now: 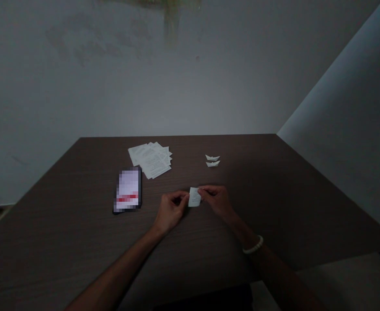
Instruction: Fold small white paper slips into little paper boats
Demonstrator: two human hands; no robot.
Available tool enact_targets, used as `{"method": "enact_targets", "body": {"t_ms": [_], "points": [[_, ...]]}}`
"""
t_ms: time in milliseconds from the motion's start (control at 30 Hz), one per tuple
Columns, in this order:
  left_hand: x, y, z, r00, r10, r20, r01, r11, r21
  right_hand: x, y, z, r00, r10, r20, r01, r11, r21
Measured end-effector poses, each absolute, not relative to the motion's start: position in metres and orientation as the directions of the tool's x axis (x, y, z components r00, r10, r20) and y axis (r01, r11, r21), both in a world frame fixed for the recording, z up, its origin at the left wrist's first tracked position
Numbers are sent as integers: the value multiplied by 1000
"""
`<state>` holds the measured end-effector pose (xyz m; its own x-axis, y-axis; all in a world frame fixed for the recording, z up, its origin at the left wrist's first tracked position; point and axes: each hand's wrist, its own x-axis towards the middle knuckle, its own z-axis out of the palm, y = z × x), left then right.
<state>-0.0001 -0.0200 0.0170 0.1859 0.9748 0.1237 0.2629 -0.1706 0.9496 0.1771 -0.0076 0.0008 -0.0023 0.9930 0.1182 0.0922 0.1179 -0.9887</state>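
On my right wrist [248,235] I wear one bracelet [256,248]. Its colour is pale, near to cream, and it seems made of small round beads, set close together in a single row; in this weak light I cannot tell the material. On the finger side of the bracelet, my right hand [220,202] is bare and slim. On the elbow side, my right forearm [280,268] is also bare. Well to the left of the bracelet, my left hand [170,211] and slender left forearm [123,268] are bare too.

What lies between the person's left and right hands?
In the head view, a small rectangular white printed paper, held by the left hand and right hand.
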Motion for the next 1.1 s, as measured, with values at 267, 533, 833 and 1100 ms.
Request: {"method": "enact_targets", "body": {"t_ms": [267, 533, 833, 1100], "points": [[1, -20, 15, 220, 969, 110, 304, -176, 936, 177, -9, 4, 40, 991, 129, 153, 122, -981], [0, -21, 18, 161, 977, 142, 302, -186, 935, 178, -11, 4, 21, 989, 147, 215, 139, -967], [2, -20, 16, 58, 983, 177, 251, -186, 950, 175, -14, 10, -20, 989, 145, 226, 146, -963], [2, -20, 16, 59, 956, 289, 310, -293, 904, 175, -15, 13, -30, 989, 142, 228, 145, -963]]}}
